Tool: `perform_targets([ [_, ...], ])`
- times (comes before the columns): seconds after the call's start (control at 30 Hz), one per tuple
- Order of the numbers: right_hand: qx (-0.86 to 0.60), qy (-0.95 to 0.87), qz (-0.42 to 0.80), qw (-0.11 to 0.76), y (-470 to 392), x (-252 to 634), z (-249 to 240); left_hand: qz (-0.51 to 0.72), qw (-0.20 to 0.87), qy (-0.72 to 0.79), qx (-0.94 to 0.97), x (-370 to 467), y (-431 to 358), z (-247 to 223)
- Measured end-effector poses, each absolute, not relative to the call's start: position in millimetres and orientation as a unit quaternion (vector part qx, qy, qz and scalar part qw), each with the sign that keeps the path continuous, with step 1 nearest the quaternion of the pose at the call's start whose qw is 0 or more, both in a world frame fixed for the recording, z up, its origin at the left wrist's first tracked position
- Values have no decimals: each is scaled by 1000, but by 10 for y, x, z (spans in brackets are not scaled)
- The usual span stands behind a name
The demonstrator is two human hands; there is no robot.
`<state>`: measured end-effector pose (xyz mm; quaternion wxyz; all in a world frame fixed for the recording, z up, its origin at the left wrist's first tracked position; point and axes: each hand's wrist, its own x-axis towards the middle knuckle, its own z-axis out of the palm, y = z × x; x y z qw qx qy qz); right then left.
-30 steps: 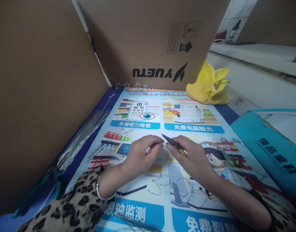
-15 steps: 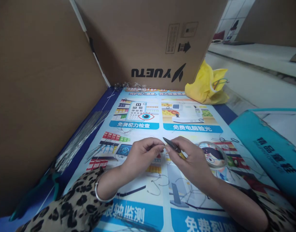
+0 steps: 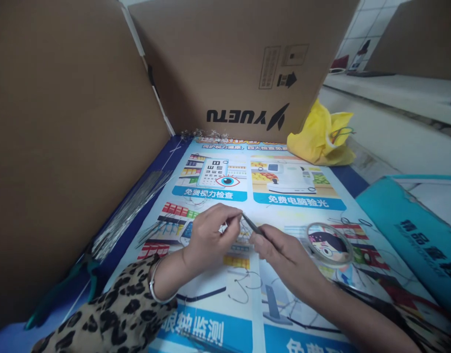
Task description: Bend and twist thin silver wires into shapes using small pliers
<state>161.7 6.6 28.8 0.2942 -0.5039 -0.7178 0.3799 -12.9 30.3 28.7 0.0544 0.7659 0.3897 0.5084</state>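
My left hand (image 3: pixel 212 233) is closed in a pinch, thumb against forefinger, above the middle of a printed poster (image 3: pixel 232 304). What it pinches is too small to make out. My right hand (image 3: pixel 280 250) grips needle-nose pliers (image 3: pixel 252 224), whose dark tapered jaws point up and left. Their tip meets the left fingertips; the handles are hidden in the palm. Thin bent wires (image 3: pixel 243 289) lie on the poster below the hands. Right of the right hand sits a clear round ring-shaped thing (image 3: pixel 350 252), probably a tape roll.
A bundle of straight silvery wires (image 3: pixel 131 211) and teal-handled pliers (image 3: pixel 68 289) lie at the left. Cardboard panels (image 3: pixel 225 63) wall the left and back. A yellow bag (image 3: pixel 319 137) stands at the back right, a teal box (image 3: pixel 409 225) at the right.
The right hand has drawn slightly right and down from the left, showing more of the pliers' jaws. Their tip now reaches the left fingertips. The view has shifted slightly.
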Motion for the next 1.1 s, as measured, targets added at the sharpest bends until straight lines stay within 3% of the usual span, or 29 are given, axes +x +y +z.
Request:
perform_targets([
  [1.1,-474,-569,606,290,88,1559,94,445,-137,339,817,-234,448,69],
])
